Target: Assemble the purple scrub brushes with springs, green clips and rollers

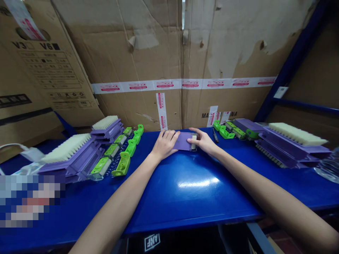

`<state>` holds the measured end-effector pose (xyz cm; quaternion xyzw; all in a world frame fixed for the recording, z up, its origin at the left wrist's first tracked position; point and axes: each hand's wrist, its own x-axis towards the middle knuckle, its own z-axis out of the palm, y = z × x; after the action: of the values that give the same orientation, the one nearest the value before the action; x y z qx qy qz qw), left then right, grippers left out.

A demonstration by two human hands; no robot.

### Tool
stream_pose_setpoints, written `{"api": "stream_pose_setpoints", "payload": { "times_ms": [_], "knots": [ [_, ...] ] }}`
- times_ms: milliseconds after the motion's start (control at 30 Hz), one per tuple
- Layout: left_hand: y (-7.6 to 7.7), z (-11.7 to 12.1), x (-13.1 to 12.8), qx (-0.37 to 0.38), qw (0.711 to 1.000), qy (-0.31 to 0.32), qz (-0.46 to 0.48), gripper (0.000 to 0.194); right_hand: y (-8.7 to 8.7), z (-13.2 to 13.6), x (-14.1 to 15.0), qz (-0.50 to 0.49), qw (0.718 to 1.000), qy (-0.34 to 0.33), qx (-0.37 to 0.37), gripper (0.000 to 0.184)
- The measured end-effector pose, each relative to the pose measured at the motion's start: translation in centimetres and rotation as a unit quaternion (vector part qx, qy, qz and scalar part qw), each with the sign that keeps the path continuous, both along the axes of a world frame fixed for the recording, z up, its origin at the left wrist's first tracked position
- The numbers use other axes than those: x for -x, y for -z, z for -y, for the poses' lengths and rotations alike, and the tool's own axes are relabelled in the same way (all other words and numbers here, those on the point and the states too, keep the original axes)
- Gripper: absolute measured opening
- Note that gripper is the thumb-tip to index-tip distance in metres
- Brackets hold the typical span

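Observation:
My left hand (pixel 165 142) is closed over the left end of a flat purple plastic housing (pixel 182 141) lying on the blue table. At its right end sits a clear plastic piece (pixel 194 144) with something pale inside. My right hand (pixel 205 141) grips that end, thumb on the near face and fingers behind. The undersides of both hands and the far side of the housing are hidden. Just right of my right hand lies a dark pen-like tool (pixel 215 135).
On the left are purple housings with cream foam blocks (pixel 67 148), green-and-clear parts (pixel 111 151) and bright green brackets (pixel 122 164), beside small dark screw-like bits. Similar purple housings (pixel 283 148) and green brackets (pixel 226 133) stand right. Cardboard (pixel 137 56) walls the back; a blue post (pixel 286 60) rises right.

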<state>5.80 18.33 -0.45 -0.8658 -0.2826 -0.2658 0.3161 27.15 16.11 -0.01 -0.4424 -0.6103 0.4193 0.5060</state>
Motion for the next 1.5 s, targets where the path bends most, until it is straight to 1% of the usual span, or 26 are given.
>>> {"api": "stream_pose_setpoints", "payload": {
  "times_ms": [100,300,533,767,900,1267,1500],
  "knots": [
    [-0.08,0.02,-0.04,-0.002,1.000,0.003,0.002,0.071,-0.01,-0.03,-0.01,-0.001,1.000,0.002,0.005,0.068],
    [-0.19,0.12,-0.13,0.027,1.000,-0.005,0.005,0.070,-0.01,-0.10,-0.07,-0.002,1.000,-0.002,0.015,0.067],
    [-0.22,0.10,-0.20,0.027,1.000,-0.013,0.001,0.069,0.24,-0.35,-0.24,0.012,1.000,0.005,0.003,0.066],
    [-0.17,0.06,-0.22,0.040,0.999,-0.012,0.006,0.069,0.24,-0.44,-0.19,0.009,1.000,0.010,0.007,0.069],
    [-0.17,0.09,-0.20,0.035,0.999,-0.010,0.005,0.070,0.22,-0.42,-0.15,0.008,1.000,0.010,0.013,0.071],
    [-0.15,0.09,-0.23,0.048,0.999,-0.006,0.014,0.072,0.21,-0.37,-0.20,0.011,1.000,0.011,0.020,0.066],
    [-0.16,0.07,-0.19,0.033,0.999,-0.013,0.006,0.072,-0.04,0.04,-0.50,-0.005,0.999,-0.021,0.050,0.075]
  ]
}}
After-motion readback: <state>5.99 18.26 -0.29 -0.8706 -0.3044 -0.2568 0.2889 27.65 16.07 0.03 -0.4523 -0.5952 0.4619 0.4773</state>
